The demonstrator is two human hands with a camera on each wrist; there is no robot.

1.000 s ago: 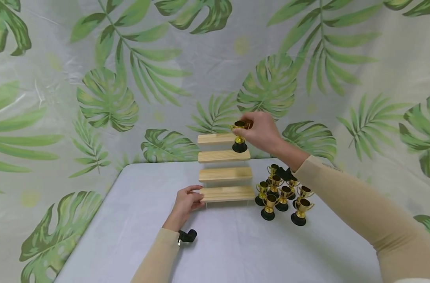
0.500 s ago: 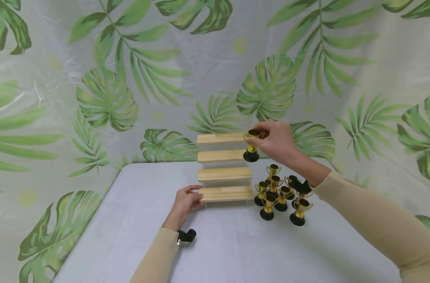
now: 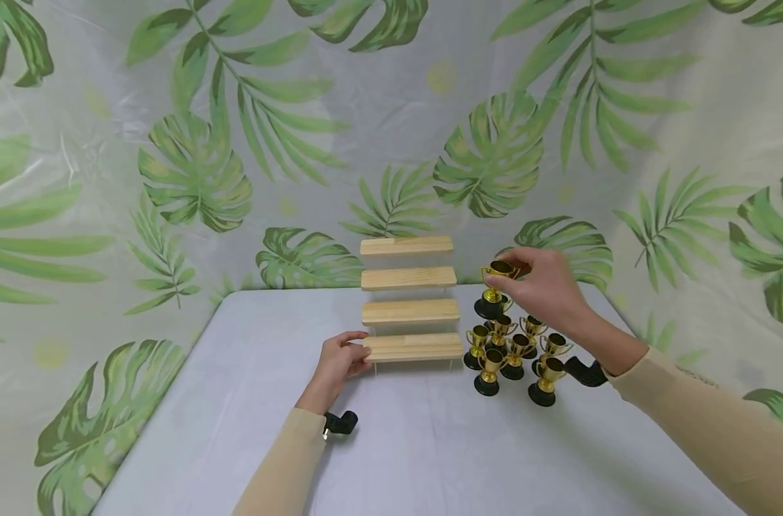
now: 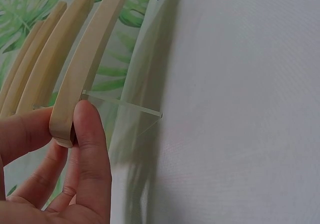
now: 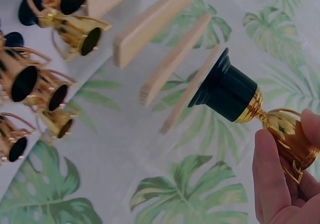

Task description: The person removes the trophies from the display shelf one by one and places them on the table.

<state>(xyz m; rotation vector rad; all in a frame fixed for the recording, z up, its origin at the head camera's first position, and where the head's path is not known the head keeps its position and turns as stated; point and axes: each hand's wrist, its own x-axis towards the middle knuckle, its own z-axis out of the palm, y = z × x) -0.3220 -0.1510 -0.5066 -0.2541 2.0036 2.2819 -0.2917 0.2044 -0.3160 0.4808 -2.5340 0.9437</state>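
A tiered wooden stand (image 3: 412,312) with pale plank shelves on clear supports stands mid-table. My left hand (image 3: 335,364) pinches the left end of its lowest shelf (image 4: 82,69), thumb on one face and fingers on the other. In my right hand (image 3: 546,287) is a small gold trophy cup (image 3: 492,295) with a black base, held by its cup part above the table, right of the stand. The right wrist view shows the trophy's black base (image 5: 227,89) pointing away from the fingers. Several matching trophies (image 3: 519,351) stand grouped below that hand.
A white-covered table (image 3: 249,430) carries the stand and the trophies. Behind it hangs a leaf-printed sheet (image 3: 314,143). The trophy group stands close to the stand's right side, with one trophy (image 3: 546,383) at the group's front right.
My right hand has moved right and down with the trophy, from the upper shelves to above the trophy group. My left hand has kept its hold on the lowest shelf.
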